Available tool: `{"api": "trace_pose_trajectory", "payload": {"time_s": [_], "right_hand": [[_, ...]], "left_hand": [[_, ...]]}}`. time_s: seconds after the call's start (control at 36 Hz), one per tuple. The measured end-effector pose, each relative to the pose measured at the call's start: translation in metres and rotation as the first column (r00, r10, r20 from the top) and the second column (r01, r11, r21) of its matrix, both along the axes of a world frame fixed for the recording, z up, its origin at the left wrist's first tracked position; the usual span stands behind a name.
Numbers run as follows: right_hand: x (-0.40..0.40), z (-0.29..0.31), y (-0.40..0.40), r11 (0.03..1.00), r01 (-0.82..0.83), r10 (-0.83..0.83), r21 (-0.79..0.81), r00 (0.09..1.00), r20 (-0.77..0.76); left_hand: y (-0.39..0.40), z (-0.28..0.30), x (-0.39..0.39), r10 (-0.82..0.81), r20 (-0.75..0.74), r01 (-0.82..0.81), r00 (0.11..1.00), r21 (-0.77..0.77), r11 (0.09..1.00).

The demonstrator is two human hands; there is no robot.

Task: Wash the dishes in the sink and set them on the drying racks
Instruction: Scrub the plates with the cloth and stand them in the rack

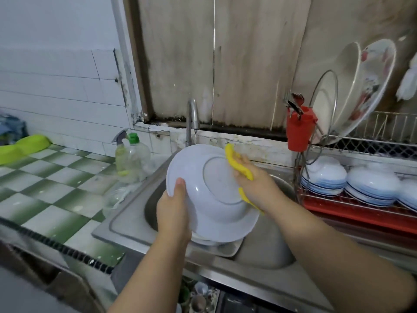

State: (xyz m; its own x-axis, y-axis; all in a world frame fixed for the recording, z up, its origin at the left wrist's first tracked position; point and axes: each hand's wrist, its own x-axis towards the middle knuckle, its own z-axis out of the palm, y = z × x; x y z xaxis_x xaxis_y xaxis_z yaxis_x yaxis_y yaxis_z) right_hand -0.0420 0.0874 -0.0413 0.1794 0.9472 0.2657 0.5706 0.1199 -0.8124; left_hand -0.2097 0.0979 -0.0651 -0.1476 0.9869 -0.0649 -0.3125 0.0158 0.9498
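Over the steel sink [126,224] a white plate [203,188] is held tilted, its underside facing me. My left hand [173,208] grips its left rim, thumb on the back. My right hand [255,181] presses a yellow cloth [237,163] against the plate's right side, fingers wrapped over the cloth. More white dishes lie in the sink beneath the plate, mostly hidden. The faucet [193,118] behind the plate runs a thin stream of water.
A two-tier rack stands at the right: stacked white-and-blue bowls [325,175] on the red lower tray [361,213], large plates [361,86] upright above, a red utensil cup [299,129]. Soap bottles [130,154] stand left of the sink on the green-checked counter [52,184].
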Motion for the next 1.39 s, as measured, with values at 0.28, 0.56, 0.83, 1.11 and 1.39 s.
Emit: {"api": "trace_pose_trajectory", "payload": {"time_s": [0.28,0.56,0.83,1.11,1.39], "right_hand": [[0.008,-0.055,-0.021,0.943,-0.304,0.267,0.137,0.934,0.238],[-0.016,-0.034,-0.016,0.912,-0.386,0.361,0.136,0.916,0.177],[0.003,0.000,0.016,0.990,-0.066,0.062,0.125,0.998,0.034],[-0.004,-0.007,0.018,0.864,-0.348,0.103,0.362,0.828,0.551],[-0.011,-0.002,0.019,0.771,-0.521,0.086,0.366,0.655,0.751]], "left_hand": [[0.005,0.000,-0.013,0.041,-0.056,-0.041,0.998,0.001,0.999],[0.005,0.010,-0.006,0.014,-0.089,-0.016,0.996,-0.021,1.000],[0.004,0.028,0.003,-0.107,-0.225,0.111,0.968,0.008,0.994],[-0.003,0.043,-0.001,-0.093,-0.339,0.109,0.936,0.028,0.994],[0.000,0.050,-0.005,-0.141,-0.281,0.165,0.949,0.063,0.984]]}}
